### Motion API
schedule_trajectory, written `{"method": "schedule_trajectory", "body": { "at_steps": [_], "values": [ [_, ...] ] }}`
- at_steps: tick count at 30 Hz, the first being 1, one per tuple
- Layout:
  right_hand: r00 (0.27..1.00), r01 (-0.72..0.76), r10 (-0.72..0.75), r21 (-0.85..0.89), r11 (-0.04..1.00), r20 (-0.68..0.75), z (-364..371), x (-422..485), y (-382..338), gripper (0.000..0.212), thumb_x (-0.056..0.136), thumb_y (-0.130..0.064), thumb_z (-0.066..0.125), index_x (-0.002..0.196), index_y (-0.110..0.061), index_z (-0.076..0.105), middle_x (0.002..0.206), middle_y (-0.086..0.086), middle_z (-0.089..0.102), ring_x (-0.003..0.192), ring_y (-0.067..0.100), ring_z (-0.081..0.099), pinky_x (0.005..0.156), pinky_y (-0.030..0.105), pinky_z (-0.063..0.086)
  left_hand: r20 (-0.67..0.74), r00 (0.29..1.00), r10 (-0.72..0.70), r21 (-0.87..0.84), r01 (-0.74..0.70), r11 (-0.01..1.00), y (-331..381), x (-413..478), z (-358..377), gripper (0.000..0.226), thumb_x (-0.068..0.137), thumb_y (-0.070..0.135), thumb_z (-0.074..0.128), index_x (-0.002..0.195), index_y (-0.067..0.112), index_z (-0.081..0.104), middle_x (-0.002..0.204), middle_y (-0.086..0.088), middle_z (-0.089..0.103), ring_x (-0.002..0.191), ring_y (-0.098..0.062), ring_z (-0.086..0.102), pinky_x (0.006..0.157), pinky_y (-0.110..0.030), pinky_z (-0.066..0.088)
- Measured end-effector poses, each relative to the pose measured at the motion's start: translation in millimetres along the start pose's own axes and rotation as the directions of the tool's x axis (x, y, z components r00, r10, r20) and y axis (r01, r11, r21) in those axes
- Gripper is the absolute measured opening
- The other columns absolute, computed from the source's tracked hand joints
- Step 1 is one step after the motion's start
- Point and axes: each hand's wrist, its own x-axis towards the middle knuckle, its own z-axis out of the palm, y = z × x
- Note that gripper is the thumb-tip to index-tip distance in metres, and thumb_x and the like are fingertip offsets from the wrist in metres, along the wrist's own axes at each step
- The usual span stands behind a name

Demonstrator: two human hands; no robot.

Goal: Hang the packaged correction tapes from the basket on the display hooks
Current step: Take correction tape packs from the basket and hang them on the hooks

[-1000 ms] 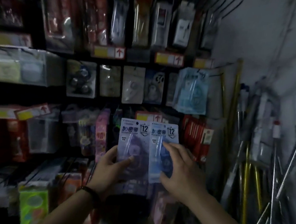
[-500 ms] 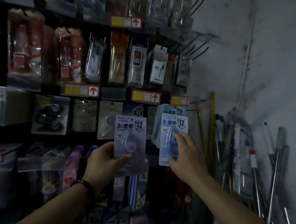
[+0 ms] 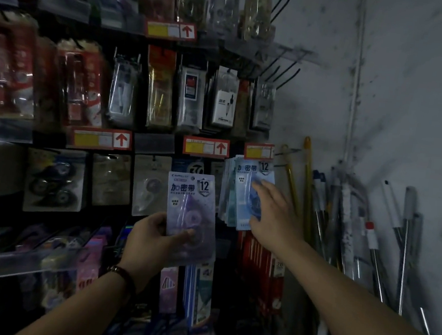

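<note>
Purple correction-tape pack (image 3: 189, 199), "12" badge | left hand (image 3: 149, 239) grip clamps it | right hand (image 3: 274, 216) grip apart, touching blue pack (image 3: 242, 196)

One wide-angle view, worn on the person's head, faces forward at a dark rack of display hooks hung with packaged stationery (image 3: 154, 144), which fills the left and centre. A stained grey wall (image 3: 413, 92) takes the right side. The camera is close, within arm's reach. Both forearms enter from the bottom edge, the right hand (image 3: 274, 216) touches the hung goods, and the "12" on the pale purple carded correction-tape pack (image 3: 184, 190) gripped in the left hand (image 3: 149, 239) reads clearly. Lines bow toward the edges.
</note>
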Motion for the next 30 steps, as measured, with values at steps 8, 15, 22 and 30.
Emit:
{"method": "schedule_trajectory", "body": {
  "at_steps": [8,15,22,30],
  "values": [
    [0.998,0.01,-0.008,-0.046,0.999,0.059,-3,7,5,0.089,0.094,-0.017,0.067,0.166,-0.033,0.016,0.168,-0.012,0.018,0.155,0.02,0.018,0.117,0.04,0.038,0.023,0.998,-0.052,-0.048,0.053,0.997,-4,2,0,0.029,0.083,0.011,0.088,0.109,0.011,0.077,0.097,-0.01,0.083,0.09,-0.03,0.082,0.082,-0.057,0.066],
    [0.995,-0.021,0.029,-0.084,0.996,0.093,6,21,8,0.071,0.095,-0.001,0.062,0.158,-0.021,0.036,0.159,-0.001,0.038,0.141,0.022,0.042,0.11,0.036,0.045,0.003,0.998,-0.061,-0.039,0.061,0.997,2,2,4,0.024,0.082,0.012,0.089,0.104,0.011,0.078,0.093,-0.01,0.083,0.088,-0.032,0.081,0.083,-0.059,0.065],
    [0.99,0.093,-0.091,0.009,0.996,-0.11,15,-13,-23,0.054,0.094,-0.032,0.064,0.142,-0.028,0.039,0.146,-0.004,0.033,0.129,0.019,0.048,0.099,0.039,0.054,-0.008,0.999,-0.045,0.015,0.045,0.999,14,-2,9,0.024,0.084,0.013,0.088,0.105,0.011,0.077,0.093,-0.007,0.083,0.088,-0.027,0.081,0.082,-0.053,0.067],
    [0.947,0.307,-0.318,0.16,0.938,0.049,5,-71,-51,0.091,0.087,-0.052,0.072,0.162,-0.031,0.024,0.16,-0.013,0.024,0.147,0.012,0.034,0.111,0.035,0.047,0.015,0.999,-0.048,-0.014,0.048,0.999,22,-9,36,0.029,0.083,0.013,0.089,0.108,0.016,0.075,0.096,-0.005,0.083,0.089,-0.027,0.081,0.077,-0.052,0.067]
  ]
}}
